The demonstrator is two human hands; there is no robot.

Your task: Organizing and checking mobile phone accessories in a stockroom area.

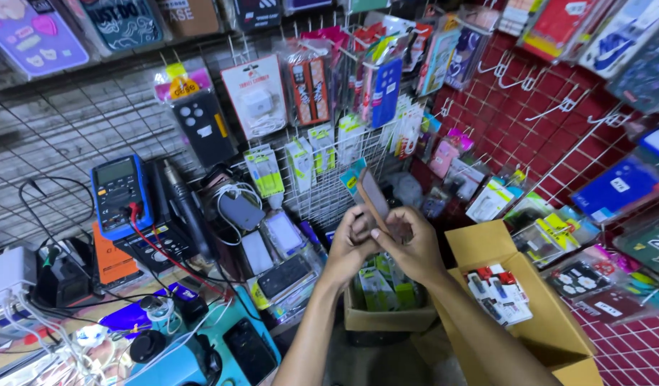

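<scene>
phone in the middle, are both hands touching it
Touching. The head view shows the left hand and the right hand both wrapped around the lower end of the phone, with no gap.

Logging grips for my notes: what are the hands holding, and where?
Both hands, left hand and right hand, hold a thin brown phone-sized slab by its lower end.
</scene>
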